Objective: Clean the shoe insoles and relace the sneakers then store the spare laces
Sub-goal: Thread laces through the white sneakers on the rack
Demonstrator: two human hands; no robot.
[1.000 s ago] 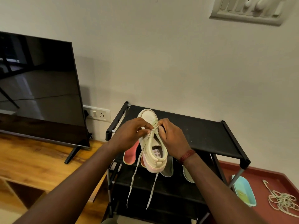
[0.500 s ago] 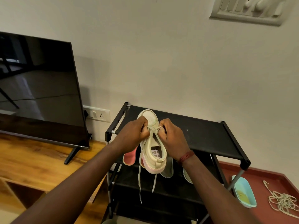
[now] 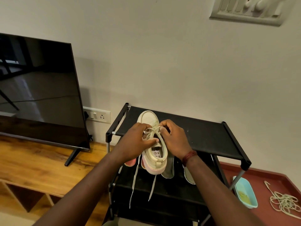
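Relacing one sneaker over the rack, with the spare laces not yet stored.

I am holding the cream sneaker (image 3: 150, 118) above the black shoe rack (image 3: 203, 136), toe pointing far and heel near me. The lace (image 3: 154, 130) is crossing over the tongue and its two loose ends are hanging below the heel, so I am judging this shoe nearly laced, with tightening and tying left. A pink insole (image 3: 130, 162) and a grey insole (image 3: 168, 168) are lying on the lower shelf; I cannot tell whether they are clean. The spare laces (image 3: 283, 201) are lying heaped on the red floor at the right, beyond a blue tub (image 3: 246, 193). My left hand (image 3: 138, 144) is closing its grip round the sneaker's left side, thumb pressing across the collar. My right hand (image 3: 174, 139) is pinching the lace at the crossing with curled fingertips.
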